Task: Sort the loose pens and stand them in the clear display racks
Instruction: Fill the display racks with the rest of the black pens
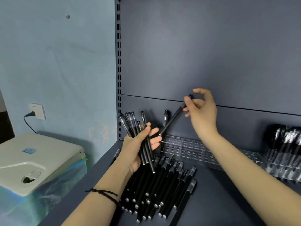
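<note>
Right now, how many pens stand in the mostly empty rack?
1: the standing pen at the left end of the rack, partly behind the held pen in the right hand. Other slots look empty.

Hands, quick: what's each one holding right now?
Left hand: grips a bundle of black pens.
Right hand: pinches a single black pen near its upper end.

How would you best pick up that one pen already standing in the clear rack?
Pinch the standing pen by its capped top, coming down from above: it stands nearly upright, its lower end sits in the clear rack, leaving the top free.
</note>
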`<control>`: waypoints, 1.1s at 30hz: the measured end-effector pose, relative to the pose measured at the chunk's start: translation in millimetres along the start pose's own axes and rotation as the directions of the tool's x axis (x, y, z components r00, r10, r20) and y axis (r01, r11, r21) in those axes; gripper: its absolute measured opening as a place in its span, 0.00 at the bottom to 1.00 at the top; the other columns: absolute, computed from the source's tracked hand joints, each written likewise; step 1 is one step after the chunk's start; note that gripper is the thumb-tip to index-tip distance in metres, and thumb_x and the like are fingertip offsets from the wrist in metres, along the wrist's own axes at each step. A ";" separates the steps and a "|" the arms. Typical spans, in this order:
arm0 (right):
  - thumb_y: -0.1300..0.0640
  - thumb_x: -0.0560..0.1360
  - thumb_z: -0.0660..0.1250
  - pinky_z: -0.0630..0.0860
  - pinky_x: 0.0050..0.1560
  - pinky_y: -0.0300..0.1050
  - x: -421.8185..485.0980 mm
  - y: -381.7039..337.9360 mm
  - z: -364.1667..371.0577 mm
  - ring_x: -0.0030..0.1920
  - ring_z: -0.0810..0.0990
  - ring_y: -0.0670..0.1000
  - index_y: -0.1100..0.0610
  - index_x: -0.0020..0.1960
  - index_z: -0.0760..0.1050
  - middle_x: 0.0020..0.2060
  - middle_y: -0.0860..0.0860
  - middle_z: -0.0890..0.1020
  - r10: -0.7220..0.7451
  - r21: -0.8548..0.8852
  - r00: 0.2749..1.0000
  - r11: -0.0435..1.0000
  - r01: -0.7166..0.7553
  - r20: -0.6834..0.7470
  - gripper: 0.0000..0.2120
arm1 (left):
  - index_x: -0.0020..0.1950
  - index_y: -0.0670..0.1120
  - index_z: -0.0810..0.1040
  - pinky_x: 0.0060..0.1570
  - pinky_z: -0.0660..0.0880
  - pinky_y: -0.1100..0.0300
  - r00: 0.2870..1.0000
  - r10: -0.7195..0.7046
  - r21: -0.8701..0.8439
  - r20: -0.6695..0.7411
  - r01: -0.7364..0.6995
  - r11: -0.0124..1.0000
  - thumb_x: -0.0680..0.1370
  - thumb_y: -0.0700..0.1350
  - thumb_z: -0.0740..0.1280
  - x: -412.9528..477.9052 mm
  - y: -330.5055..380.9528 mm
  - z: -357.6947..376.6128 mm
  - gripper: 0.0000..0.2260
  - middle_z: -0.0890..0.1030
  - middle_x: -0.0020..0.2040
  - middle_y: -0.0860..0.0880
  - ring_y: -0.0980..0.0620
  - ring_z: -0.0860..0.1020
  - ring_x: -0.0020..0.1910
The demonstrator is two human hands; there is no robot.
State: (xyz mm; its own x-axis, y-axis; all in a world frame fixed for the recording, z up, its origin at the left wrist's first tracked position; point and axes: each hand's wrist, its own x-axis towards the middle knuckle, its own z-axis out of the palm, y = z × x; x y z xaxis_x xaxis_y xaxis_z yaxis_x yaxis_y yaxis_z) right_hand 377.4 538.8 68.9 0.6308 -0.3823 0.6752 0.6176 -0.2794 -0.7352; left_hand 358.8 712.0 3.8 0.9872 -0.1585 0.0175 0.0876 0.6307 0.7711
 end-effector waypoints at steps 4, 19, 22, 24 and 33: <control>0.59 0.77 0.68 0.77 0.35 0.39 2.3 13.9 -10.6 0.34 0.80 0.48 0.45 0.47 0.71 0.34 0.49 0.79 -0.092 -0.158 0.995 0.984 0.086 -0.035 0.10 | 0.60 0.39 0.79 0.26 0.75 0.65 1.000 0.005 0.081 -0.031 -0.002 0.997 0.78 0.41 0.68 -0.2 -0.1 -1.3 0.12 0.86 0.43 0.45 0.54 0.77 0.26; 0.60 0.76 0.69 0.79 0.44 0.46 -2.6 22.2 -4.2 0.37 0.79 0.47 0.53 0.47 0.73 0.36 0.43 0.78 -0.169 -0.301 0.971 0.929 0.214 0.169 0.06 | 0.50 0.40 0.81 0.30 0.77 0.62 0.999 0.034 0.135 0.029 -0.038 0.990 0.74 0.39 0.72 -2.1 -2.8 2.2 0.06 0.84 0.44 0.43 0.52 0.81 0.33; 0.59 0.76 0.69 0.78 0.42 0.41 -2.6 16.2 -4.4 0.38 0.79 0.51 0.53 0.48 0.73 0.36 0.44 0.78 -0.184 -0.249 0.977 0.946 0.205 0.105 0.05 | 0.51 0.39 0.80 0.30 0.77 0.62 0.999 0.025 0.141 0.036 -0.030 0.990 0.73 0.38 0.73 -2.5 -2.9 2.2 0.08 0.84 0.43 0.43 0.51 0.81 0.33; 0.59 0.76 0.69 0.78 0.43 0.43 -1.9 13.0 -2.3 0.38 0.79 0.50 0.52 0.47 0.73 0.36 0.45 0.78 -0.186 -0.265 0.974 0.940 0.215 0.128 0.06 | 0.52 0.39 0.80 0.30 0.77 0.62 0.999 0.027 0.139 0.040 -0.033 0.990 0.73 0.38 0.72 -2.1 -2.0 1.7 0.08 0.83 0.43 0.43 0.52 0.81 0.33; 0.49 0.79 0.63 0.78 0.49 0.50 -13.0 29.8 -0.6 0.45 0.80 0.48 0.52 0.51 0.80 0.44 0.45 0.82 -0.016 -0.486 0.942 0.854 0.188 0.337 0.10 | 0.57 0.41 0.80 0.34 0.79 0.62 0.998 0.016 0.097 0.068 -0.022 0.995 0.74 0.36 0.71 -3.5 -3.8 2.5 0.12 0.85 0.48 0.43 0.50 0.84 0.39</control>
State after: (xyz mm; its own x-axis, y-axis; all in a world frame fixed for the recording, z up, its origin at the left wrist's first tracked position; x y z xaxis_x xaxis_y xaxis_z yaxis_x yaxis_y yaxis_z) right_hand 387.3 534.9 38.2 0.7422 -0.0591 0.6676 0.4176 -0.7384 -0.5295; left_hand 354.6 708.3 2.4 0.9771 -0.2000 0.0731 0.0521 0.5574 0.8286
